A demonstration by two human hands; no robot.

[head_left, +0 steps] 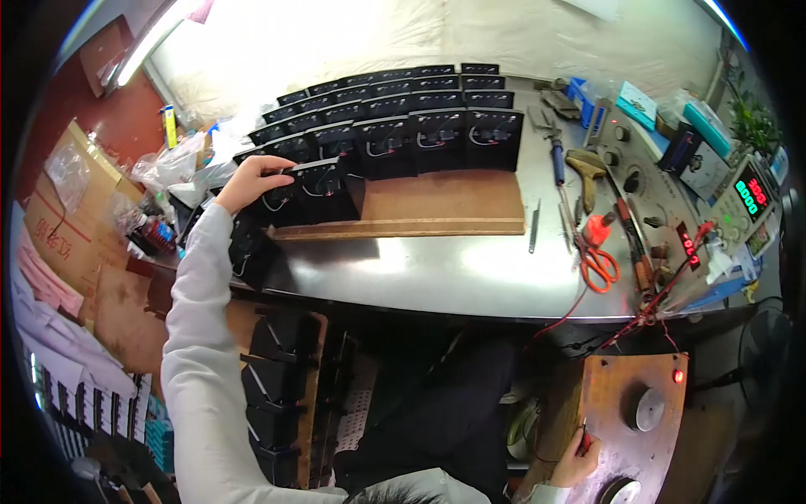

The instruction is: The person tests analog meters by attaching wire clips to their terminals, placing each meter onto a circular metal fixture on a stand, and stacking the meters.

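My left hand (252,182) is closed, its thumb and fingers pinching the top corner of a black panel (329,193) with thin wires on its face. This panel stands upright at the left end of a brown board (453,206), close to other black panels. Down at the lower right, my right hand (576,460) is closed around a small red-and-black pen-like tool (585,440), its tip pointing up. That hand rests near the edge of a wooden-topped box (621,374); its fingers are partly hidden.
Rows of similar black panels (441,139) fill the back of the metal bench (403,281). On the right lie orange-handled scissors (598,269), a soldering iron (558,160), and a meter with lit digits (750,195). More black pieces (281,382) stand below the bench.
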